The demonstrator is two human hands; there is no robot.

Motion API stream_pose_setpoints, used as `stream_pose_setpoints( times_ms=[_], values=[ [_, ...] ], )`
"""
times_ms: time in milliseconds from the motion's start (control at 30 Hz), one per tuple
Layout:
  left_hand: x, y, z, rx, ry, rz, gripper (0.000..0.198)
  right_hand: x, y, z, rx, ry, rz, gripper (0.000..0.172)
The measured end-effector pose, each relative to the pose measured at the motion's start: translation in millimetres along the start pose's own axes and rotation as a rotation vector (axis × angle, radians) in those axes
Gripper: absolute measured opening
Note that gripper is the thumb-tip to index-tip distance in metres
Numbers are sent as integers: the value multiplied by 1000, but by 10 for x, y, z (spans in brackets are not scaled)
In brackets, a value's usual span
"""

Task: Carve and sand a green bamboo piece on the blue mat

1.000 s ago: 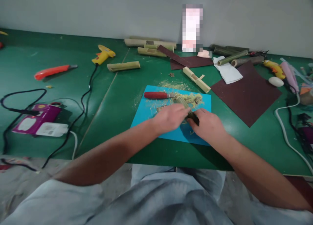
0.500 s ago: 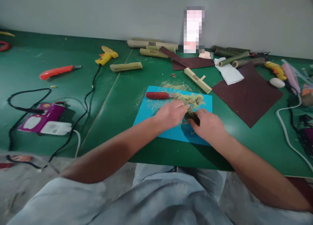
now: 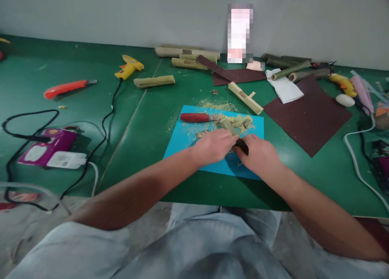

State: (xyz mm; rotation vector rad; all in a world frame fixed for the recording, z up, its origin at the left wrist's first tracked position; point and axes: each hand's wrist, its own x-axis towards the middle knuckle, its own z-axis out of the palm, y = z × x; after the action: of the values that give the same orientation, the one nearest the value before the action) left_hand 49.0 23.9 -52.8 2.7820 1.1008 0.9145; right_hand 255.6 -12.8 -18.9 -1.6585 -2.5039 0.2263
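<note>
Over a blue sheet (image 3: 179,143) on the green table, a bamboo piece (image 3: 228,126) lies slanted between my hands. Its pale far end shows beyond my fingers, and its near end looks dark. My left hand (image 3: 214,146) is closed around its middle; whether anything thin is under those fingers is hidden. My right hand (image 3: 259,151) grips the near end, thumb along the side. Just beyond, a red-handled tool (image 3: 195,117) rests on the sheet, its metal tip among pale shavings (image 3: 240,122).
A notched bamboo piece (image 3: 245,98) and dark brown sheets (image 3: 308,121) lie beyond the blue sheet. Leftward are a yellow glue gun (image 3: 129,67), an orange cutter knife (image 3: 65,89) and a purple power strip (image 3: 45,147) with cords. More bamboo (image 3: 188,52) lines the wall.
My left hand has slid toward me along the bamboo, baring more of its far end. My right hand keeps its grip in nearly the same place.
</note>
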Motion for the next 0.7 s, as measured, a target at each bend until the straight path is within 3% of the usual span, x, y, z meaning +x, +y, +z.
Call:
stream_pose_setpoints(
  times_ms=[100,233,367,467,600,700],
  values=[
    [-6,7,2,48,80,-36,36,9,-8,-5,-1,-2,1,26],
    [6,25,-7,33,-11,50,34,19,-4,-20,-10,-15,7,26],
    [21,20,-30,43,50,-84,32,14,15,-35,-18,15,5,28],
    [11,49,-43,-17,-8,6,32,15,31,-24,-2,24,-39,27],
    [2,82,-47,4,71,-51,33,31,44,4,33,25,-45,26],
    [5,84,-34,-1,-13,12,32,40,42,6,75,26,-43,22]
  ],
)
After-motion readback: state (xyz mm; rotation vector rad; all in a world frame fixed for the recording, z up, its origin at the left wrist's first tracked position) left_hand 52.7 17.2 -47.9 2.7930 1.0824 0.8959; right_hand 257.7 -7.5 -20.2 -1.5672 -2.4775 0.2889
